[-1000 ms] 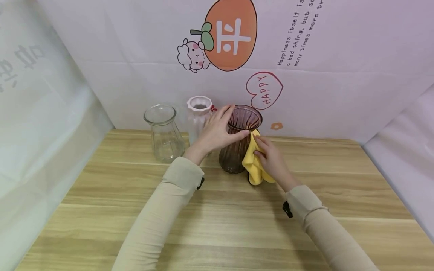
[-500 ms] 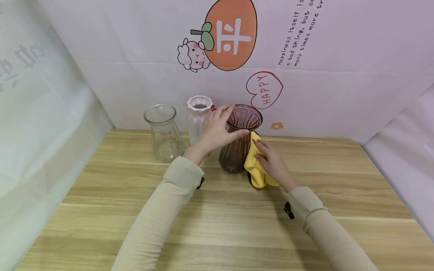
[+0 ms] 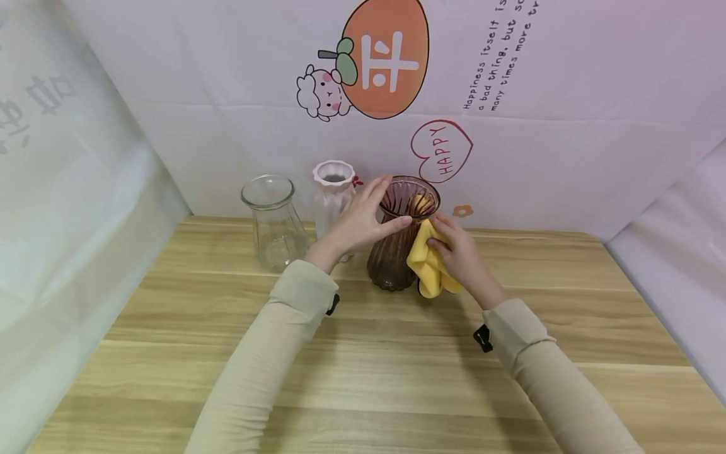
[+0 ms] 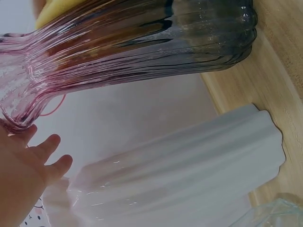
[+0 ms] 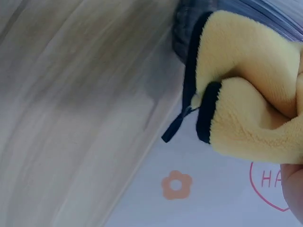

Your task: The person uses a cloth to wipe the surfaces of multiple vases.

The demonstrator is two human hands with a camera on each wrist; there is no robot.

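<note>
A ribbed purple-brown glass vase (image 3: 390, 261) stands on the table near the back wall. My left hand (image 3: 357, 222) holds it by the flared rim, thumb in front and fingers toward the far side. In the left wrist view the fingertips (image 4: 60, 165) of that hand show at the rim. My right hand (image 3: 464, 257) pinches a yellow cloth (image 3: 425, 258) against the vase's right side, just below the rim. Fluffy yellow fabric with a dark edge and a small loop fills much of the right wrist view. Through the glass, some yellow shows inside the rim's outline.
A white fluted vase (image 3: 329, 211) stands just left of the purple one, partly behind my left hand. Further left is a clear glass vase (image 3: 278, 243). A printed white sheet (image 3: 244, 126) hangs behind the wooden table (image 3: 363, 378).
My right hand has risen a little along the vase's side, lifting the cloth's lower edge with it. Yellow now shows through the rim. My left hand stays at the rim.
</note>
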